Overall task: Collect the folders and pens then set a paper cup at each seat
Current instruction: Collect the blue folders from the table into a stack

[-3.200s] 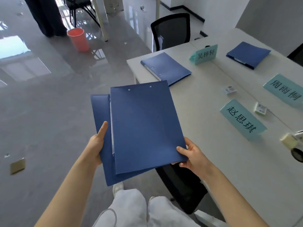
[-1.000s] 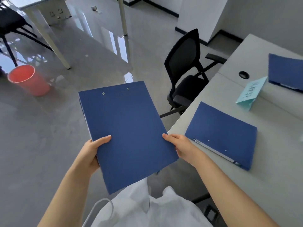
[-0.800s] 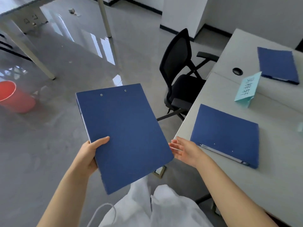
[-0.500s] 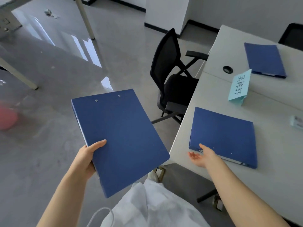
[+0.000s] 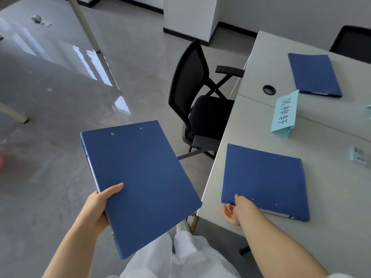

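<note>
Bare forearms, white trousers [image 5: 180, 259], pale shoe [image 5: 183, 225].

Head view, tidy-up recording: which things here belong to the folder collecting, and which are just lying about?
Belongs to the job:
- held folders, gripped by the left hand
- near folder on the table, the right hand at its corner
- far folder

Just lying about:
- name card
- office chair
- small packet at the table's right edge

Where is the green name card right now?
In the head view, the green name card stands on the white table at the right, between the two blue folders, near one and far one.
</note>
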A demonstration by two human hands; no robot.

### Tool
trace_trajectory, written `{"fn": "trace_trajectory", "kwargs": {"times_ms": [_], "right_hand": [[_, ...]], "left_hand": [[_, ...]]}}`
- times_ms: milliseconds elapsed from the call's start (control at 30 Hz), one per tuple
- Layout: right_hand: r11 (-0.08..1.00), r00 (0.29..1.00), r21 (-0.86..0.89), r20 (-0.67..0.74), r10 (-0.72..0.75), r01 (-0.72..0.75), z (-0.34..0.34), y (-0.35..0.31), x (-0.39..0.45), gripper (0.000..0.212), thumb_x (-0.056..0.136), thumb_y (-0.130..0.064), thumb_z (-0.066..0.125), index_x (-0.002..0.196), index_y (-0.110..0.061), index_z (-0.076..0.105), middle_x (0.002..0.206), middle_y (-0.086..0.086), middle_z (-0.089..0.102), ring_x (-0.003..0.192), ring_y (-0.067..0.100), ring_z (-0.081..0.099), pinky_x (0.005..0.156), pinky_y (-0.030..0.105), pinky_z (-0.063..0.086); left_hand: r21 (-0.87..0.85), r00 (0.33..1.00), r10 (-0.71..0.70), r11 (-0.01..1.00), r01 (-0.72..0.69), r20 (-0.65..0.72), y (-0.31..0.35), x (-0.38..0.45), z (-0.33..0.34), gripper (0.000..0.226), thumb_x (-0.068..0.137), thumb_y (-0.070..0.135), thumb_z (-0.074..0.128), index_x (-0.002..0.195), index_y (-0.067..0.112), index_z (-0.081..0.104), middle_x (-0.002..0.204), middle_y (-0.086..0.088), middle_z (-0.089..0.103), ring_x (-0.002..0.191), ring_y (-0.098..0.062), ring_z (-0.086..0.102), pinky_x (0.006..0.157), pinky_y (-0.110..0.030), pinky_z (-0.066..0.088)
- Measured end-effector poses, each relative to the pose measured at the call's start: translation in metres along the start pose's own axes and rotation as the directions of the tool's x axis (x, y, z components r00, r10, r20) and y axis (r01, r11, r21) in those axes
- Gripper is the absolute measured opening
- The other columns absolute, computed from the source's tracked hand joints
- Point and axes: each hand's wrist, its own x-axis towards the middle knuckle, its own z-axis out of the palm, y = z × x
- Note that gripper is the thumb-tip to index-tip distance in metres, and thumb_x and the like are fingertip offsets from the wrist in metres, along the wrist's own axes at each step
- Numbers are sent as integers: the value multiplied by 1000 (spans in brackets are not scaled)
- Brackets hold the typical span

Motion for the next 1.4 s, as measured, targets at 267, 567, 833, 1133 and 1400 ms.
{"fn": "trace_trajectory", "kwargs": {"times_ms": [267, 567, 833, 1133, 1400], "right_hand": [[969, 942, -131, 241, 236, -209, 16, 53, -10, 91, 79, -78, 42, 107, 6, 64, 95, 21, 73, 89, 33, 69, 88, 44, 54], [903, 952, 422, 300, -60, -77, 81, 121, -29, 36, 100, -38, 46, 114, -4, 44, 140, 19, 45, 135, 33, 42, 104, 40, 42], [652, 938, 758, 244, -248, -24, 110, 122, -45, 19, 94, -28, 55, 96, -9, 51, 92, 9, 52, 78, 19, 53, 70, 29, 48], [372, 817, 928, 201, -540, 17, 149, 114, -123, 34, 96, -17, 57, 127, -18, 46, 125, 13, 56, 116, 26, 57, 88, 40, 56], [538, 601, 836, 489, -633, -113, 178, 129, -175, 24, 93, -10, 58, 116, -8, 61, 104, 15, 71, 94, 27, 70, 70, 32, 61]], "left_hand": [[43, 997, -40, 998, 37, 68, 28, 36, -7, 34, 84, 13, 68, 118, 10, 65, 108, -11, 74, 96, -35, 70, 75, -44, 57], [157, 982, -54, 987, 26, 180, 93, 80, -60, 42, 81, 14, 71, 122, 9, 64, 110, -11, 74, 95, -33, 72, 73, -41, 59], [209, 971, -48, 978, -2, 235, 129, 102, -79, 36, 84, 13, 69, 120, 9, 65, 108, -12, 74, 91, -32, 73, 66, -40, 61], [232, 955, -43, 972, -28, 295, 151, 112, -89, 30, 85, 12, 68, 115, 9, 66, 104, -12, 75, 83, -30, 74, 63, -40, 61], [205, 946, -28, 978, -41, 324, 173, 121, -98, 34, 86, 15, 69, 119, 8, 64, 109, -11, 74, 93, -33, 73, 74, -42, 58]]}}
